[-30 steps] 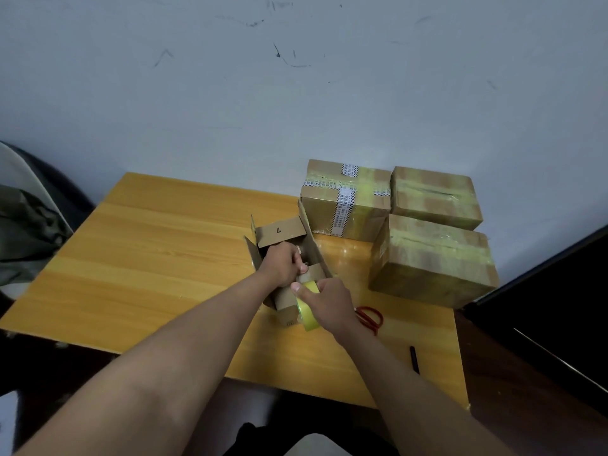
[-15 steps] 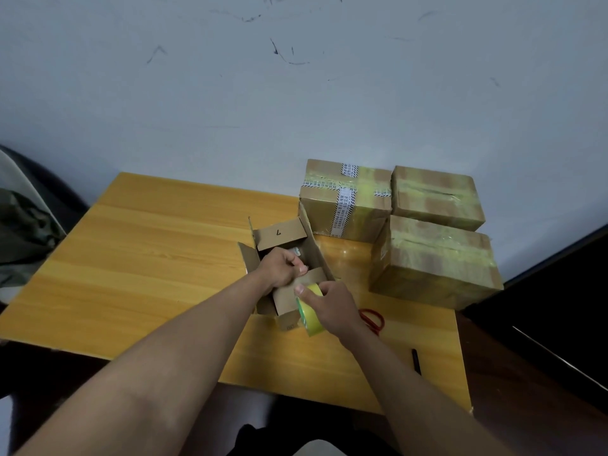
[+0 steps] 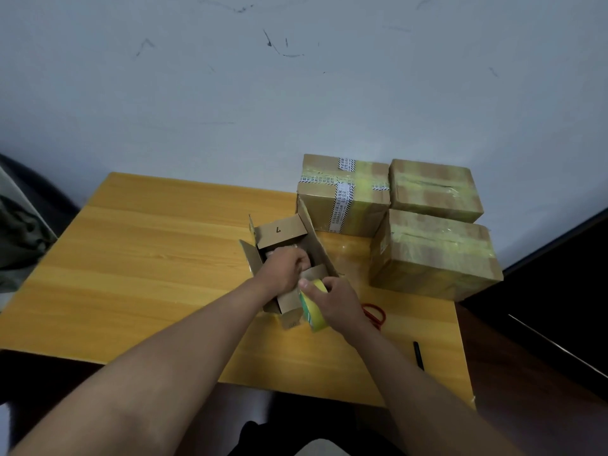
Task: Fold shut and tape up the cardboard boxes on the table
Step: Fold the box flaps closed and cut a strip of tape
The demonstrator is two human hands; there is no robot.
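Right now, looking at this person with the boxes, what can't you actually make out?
- Inside of the open box, head view: the left hand covers it.
- Scissors: blades hidden behind the right hand gripping the tape roll.
- Print on the striped-tape box: too small to read.
- Dark bundle: cut off by the left edge.
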